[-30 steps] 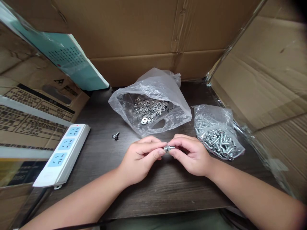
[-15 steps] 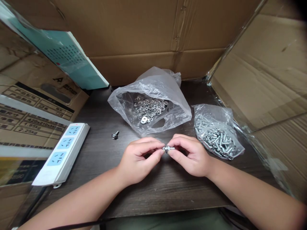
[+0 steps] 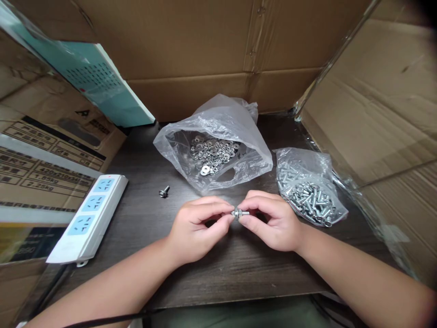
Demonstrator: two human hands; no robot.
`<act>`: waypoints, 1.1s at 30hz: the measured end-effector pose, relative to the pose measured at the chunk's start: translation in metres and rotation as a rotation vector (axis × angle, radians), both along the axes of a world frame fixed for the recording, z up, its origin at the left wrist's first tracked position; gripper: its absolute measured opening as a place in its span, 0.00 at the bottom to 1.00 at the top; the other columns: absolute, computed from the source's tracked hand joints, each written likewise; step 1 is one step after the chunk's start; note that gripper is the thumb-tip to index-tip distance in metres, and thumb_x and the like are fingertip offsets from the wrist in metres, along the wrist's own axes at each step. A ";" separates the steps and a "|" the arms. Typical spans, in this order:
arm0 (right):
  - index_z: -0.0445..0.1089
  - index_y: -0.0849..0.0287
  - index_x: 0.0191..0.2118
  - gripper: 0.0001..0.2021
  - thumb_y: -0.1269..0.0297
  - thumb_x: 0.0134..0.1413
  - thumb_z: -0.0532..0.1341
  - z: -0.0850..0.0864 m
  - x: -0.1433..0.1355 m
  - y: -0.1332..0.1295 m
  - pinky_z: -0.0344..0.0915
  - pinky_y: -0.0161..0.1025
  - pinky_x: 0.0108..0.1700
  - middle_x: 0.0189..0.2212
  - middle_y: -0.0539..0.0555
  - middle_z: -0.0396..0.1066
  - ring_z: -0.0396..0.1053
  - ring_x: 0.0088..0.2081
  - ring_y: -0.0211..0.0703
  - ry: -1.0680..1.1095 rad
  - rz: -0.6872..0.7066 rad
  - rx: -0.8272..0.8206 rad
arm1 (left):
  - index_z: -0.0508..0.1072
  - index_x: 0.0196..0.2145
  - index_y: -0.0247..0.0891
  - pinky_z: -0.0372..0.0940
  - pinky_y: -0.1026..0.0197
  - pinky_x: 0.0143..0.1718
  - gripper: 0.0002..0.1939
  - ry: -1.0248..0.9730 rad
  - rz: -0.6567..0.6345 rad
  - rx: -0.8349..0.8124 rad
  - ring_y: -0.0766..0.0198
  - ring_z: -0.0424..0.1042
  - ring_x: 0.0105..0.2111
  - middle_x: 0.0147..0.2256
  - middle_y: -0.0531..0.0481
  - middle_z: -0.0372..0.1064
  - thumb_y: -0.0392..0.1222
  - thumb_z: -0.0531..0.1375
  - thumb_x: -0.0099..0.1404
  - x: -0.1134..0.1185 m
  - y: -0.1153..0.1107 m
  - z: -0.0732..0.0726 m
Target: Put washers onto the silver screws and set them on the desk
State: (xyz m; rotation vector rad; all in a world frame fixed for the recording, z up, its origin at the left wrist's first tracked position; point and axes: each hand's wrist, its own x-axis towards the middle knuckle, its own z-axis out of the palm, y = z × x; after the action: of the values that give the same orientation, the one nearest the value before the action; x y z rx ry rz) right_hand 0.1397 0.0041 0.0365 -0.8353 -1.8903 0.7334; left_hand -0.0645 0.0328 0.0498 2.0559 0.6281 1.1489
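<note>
Between my two hands, just above the dark tabletop, is a small silver bolt (image 3: 244, 213) with a washer and what looks like a nut on it. My left hand (image 3: 201, 228) pinches its left end between thumb and forefinger. Thumb and fingertips of my right hand (image 3: 271, 221) close on it from the other side, around the washer and nut; the shank points right. A second bolt with a washer (image 3: 164, 192) lies on the table, left of my left hand. Fingertips hide part of the held bolt's head.
An open plastic bag (image 3: 246, 132) holds washers and nuts (image 3: 215, 152) behind my hands. To the right sits a clear bag of bolts (image 3: 314, 200). A white power strip (image 3: 87, 218) stands at the left. Cardboard walls (image 3: 191, 41) enclose the dark table (image 3: 218, 273).
My hands stay almost in place, with the fingers shifting slightly around the bolt. The washer on it now looks tilted differently, more edge-on.
</note>
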 end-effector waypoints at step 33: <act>0.72 0.63 0.36 0.05 0.67 0.61 0.61 0.001 0.000 0.001 0.62 0.34 0.31 0.27 0.52 0.66 0.63 0.28 0.34 -0.003 0.013 -0.099 | 0.79 0.34 0.32 0.71 0.71 0.30 0.05 0.025 0.020 -0.009 0.71 0.75 0.26 0.28 0.47 0.77 0.29 0.63 0.59 0.001 0.000 0.005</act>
State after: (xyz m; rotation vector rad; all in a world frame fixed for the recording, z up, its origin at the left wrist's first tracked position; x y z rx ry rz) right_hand 0.1400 0.0054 0.0377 -0.8870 -1.8753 0.8396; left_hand -0.0630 0.0323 0.0547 2.0633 0.6658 1.1315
